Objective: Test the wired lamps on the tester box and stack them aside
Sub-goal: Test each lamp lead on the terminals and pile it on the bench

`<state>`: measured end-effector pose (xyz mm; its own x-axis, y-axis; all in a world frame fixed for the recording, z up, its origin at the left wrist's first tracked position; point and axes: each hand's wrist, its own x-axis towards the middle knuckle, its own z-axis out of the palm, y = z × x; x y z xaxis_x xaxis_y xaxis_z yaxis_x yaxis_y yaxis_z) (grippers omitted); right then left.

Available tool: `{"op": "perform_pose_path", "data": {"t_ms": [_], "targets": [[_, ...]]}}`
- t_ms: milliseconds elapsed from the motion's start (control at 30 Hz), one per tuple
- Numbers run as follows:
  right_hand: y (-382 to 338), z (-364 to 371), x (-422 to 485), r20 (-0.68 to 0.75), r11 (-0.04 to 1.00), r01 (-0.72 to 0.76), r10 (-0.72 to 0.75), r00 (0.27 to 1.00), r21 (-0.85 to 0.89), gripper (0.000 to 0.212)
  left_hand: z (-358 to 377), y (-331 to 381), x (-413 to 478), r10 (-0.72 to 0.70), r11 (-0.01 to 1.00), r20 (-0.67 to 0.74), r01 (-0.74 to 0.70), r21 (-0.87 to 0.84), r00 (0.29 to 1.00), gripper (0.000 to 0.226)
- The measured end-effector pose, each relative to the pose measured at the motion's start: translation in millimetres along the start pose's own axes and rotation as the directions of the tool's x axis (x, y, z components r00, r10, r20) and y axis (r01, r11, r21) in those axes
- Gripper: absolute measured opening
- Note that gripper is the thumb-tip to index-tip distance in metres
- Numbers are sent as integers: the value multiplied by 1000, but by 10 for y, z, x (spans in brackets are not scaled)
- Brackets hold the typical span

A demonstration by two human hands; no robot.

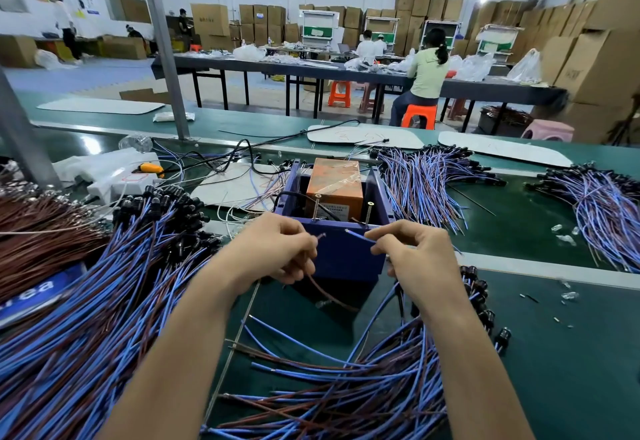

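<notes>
As the person faces the green bench [554,353], both hands are held up in front of the box [343,259], a blue open-topped case with an orange block [334,190] inside it. Left hand [277,249]: thumb and forefinger pinched together on the brown wire [330,296] close to its end, other fingers curled under; the tip pokes out to the right. Right hand [415,256]: thumb and forefinger pinched on the blue wire [360,237], tip pointing left. The two tips face each other, apart, just at the near wall of the box. Two upright screws [317,207] stand on that near rim, one above each tip; as far as I can see, neither tip touches a screw. The brown wire hangs from the left hand and curves down in front of the box; where its lamp end lies I cannot tell. Left of the arms: a big heap [104,301] of blue and brown leads, black lamp heads along its far side. Under the right forearm: a smaller fan [346,387] of the same leads, black heads along its right edge. Beyond the box to the right: more bundles [422,183] on the bench. Far left: a mass of brown leads [41,232], and behind it a white power strip [114,176].
</notes>
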<state>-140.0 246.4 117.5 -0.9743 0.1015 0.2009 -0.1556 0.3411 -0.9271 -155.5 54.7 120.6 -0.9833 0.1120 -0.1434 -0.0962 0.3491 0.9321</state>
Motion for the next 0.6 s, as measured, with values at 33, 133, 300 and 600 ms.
{"op": "perform_pose_path", "data": {"t_ms": [33, 133, 300, 600], "targets": [[-16, -13, -17, 125, 1000, 4, -2, 992, -11, 27, -60, 22, -53, -28, 997, 122, 18, 75, 992, 30], [-31, -21, -77, 592, 979, 51, 78, 802, -198, 22, -223, 20, -121, -103, 975, 142, 72, 210, 985, 39], [35, 69, -91, 697, 922, 128, 180, 694, -366, 16, -398, -290, 77, -40, 943, -289, 132, 305, 956, 12], [-16, 9, -93, 603, 963, 46, 130, 787, -267, 17, -121, -594, 268, -135, 593, -406, 402, 698, 904, 34]]}}
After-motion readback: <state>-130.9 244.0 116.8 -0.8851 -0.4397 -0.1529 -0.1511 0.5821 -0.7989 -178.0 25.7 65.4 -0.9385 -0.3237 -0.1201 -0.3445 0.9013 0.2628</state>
